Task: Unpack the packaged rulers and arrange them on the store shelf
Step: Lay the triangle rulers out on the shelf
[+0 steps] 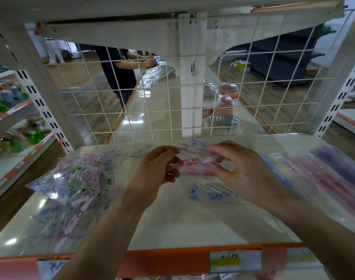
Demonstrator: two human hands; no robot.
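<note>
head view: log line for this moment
step: unpacking | left hand: pinches pink packet | right hand: pinches it | blue packet: on shelf

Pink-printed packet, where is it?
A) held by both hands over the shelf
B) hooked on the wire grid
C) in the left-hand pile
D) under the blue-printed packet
A: the left hand and right hand both pinch the pink-printed packet above the shelf.
</note>
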